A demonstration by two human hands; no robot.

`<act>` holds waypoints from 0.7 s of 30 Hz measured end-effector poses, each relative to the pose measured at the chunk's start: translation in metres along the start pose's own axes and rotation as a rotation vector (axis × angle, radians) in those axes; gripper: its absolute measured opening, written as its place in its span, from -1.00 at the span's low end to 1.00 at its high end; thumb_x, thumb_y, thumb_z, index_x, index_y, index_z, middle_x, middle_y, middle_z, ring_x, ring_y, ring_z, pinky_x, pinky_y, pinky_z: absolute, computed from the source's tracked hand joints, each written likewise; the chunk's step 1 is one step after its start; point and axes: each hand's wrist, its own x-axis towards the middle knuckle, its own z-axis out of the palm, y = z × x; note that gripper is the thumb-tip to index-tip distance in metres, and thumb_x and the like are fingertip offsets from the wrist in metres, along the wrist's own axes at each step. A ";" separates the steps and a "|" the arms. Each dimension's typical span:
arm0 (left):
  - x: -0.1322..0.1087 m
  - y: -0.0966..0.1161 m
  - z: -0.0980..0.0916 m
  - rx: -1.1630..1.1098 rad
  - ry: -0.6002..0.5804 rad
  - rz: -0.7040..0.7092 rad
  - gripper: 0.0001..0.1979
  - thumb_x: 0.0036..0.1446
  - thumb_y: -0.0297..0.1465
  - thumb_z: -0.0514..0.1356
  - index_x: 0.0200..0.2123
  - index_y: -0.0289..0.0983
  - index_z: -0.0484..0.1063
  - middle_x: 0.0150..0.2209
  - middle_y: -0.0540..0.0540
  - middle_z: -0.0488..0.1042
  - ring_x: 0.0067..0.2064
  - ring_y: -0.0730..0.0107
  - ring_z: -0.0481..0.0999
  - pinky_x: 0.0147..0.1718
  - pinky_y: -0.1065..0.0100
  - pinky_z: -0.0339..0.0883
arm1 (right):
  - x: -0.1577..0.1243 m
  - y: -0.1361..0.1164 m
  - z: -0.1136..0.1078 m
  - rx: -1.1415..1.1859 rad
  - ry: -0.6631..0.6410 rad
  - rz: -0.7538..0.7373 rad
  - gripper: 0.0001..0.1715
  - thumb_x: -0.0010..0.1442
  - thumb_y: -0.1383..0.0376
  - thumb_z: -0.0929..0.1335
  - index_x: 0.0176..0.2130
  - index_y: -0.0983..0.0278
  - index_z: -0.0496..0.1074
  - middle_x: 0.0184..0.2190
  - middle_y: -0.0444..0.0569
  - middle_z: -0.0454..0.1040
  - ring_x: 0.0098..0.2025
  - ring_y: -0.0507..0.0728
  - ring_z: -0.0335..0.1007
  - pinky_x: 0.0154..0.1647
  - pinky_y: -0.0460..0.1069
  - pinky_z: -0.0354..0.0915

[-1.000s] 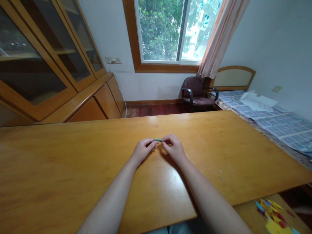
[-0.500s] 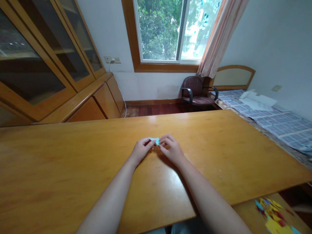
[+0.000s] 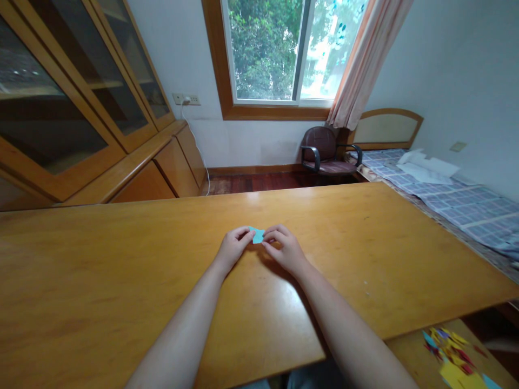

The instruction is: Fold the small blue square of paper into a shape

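Observation:
A small piece of light blue paper is stretched between my two hands, just above the wooden table. My left hand pinches its left end between thumb and fingers. At the paper's right edge, the fingertips and thumb of my right hand close on it. The fingers partly cover both ends of the paper, and whether it has fold lines is too small to tell.
The wide wooden table spreads out on both sides of my arms. Colourful paper pieces lie on a lower surface at the bottom right. Beyond the table stand an office chair, a bed and a glass-fronted cabinet.
The blue paper now shows flatter and larger between my fingers; before, it looked narrower and bent at its right side. My hands have barely shifted.

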 end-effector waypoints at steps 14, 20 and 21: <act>0.001 -0.011 0.000 0.050 -0.070 0.030 -0.74 0.13 -0.23 0.14 -0.47 -0.29 0.41 -0.49 0.02 0.37 -0.38 0.40 0.33 -0.36 0.44 0.21 | -0.001 0.006 0.001 -0.016 0.007 0.153 -0.86 0.18 0.31 0.35 -0.22 0.28 0.44 -0.31 -0.03 0.51 -0.30 0.06 0.43 -0.24 -0.03 0.36; 0.000 -0.009 0.000 0.029 -0.101 0.040 -0.74 0.13 -0.22 0.17 -0.42 -0.30 0.49 -0.43 -0.02 0.46 -0.33 0.37 0.41 -0.30 0.42 0.26 | 0.000 0.004 0.002 -0.015 0.003 0.192 -0.86 0.13 0.34 0.36 -0.24 0.29 0.45 -0.34 -0.04 0.53 -0.32 0.06 0.44 -0.27 -0.04 0.35; 0.000 -0.009 0.000 0.020 -0.099 0.037 -0.74 0.13 -0.22 0.18 -0.41 -0.30 0.50 -0.42 -0.02 0.48 -0.32 0.36 0.42 -0.29 0.42 0.27 | 0.000 0.005 0.002 -0.013 0.009 0.197 -0.86 0.12 0.33 0.36 -0.24 0.29 0.45 -0.35 -0.05 0.53 -0.33 0.06 0.43 -0.28 -0.05 0.35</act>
